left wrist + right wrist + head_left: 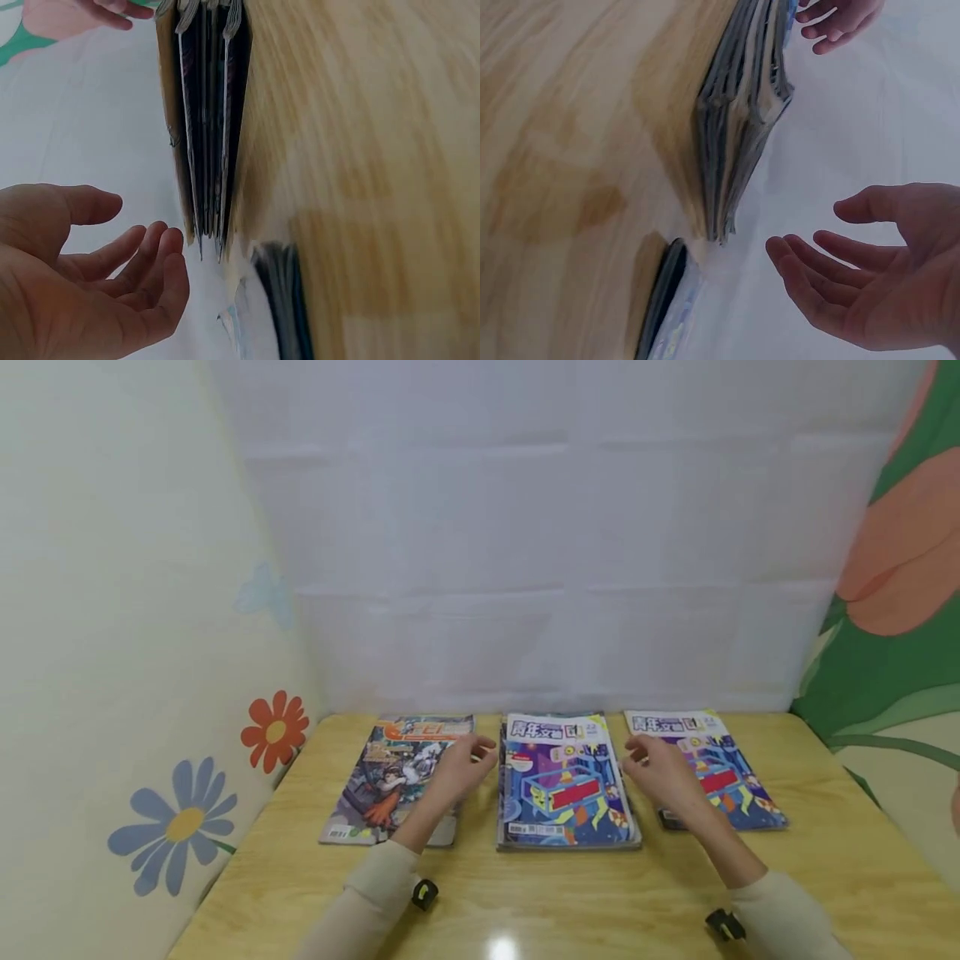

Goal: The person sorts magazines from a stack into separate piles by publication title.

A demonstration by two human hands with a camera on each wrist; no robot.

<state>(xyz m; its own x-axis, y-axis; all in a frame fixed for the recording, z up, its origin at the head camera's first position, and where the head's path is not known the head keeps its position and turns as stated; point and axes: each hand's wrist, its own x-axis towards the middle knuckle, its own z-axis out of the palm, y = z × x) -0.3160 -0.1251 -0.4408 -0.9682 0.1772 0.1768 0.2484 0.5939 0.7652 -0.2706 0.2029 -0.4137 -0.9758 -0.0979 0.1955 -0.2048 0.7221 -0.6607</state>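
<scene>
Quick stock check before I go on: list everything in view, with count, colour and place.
Middle stack of magazines: one pile, blue-purple cover on top, table centre, between both hands.
Comic-cover magazine: one, grey and orange, left of the stack, under the left hand.
Single blue-purple magazine: one, right of the stack, under the right hand.
Wooden table: one, light yellow-brown.
White backdrop sheet: one, behind the table.
Flower-print panels: left and right sides.
Left hand: fingers relaxed, no grip, beside the stack's left edge.
Right hand: fingers relaxed, no grip, beside its right edge.
</scene>
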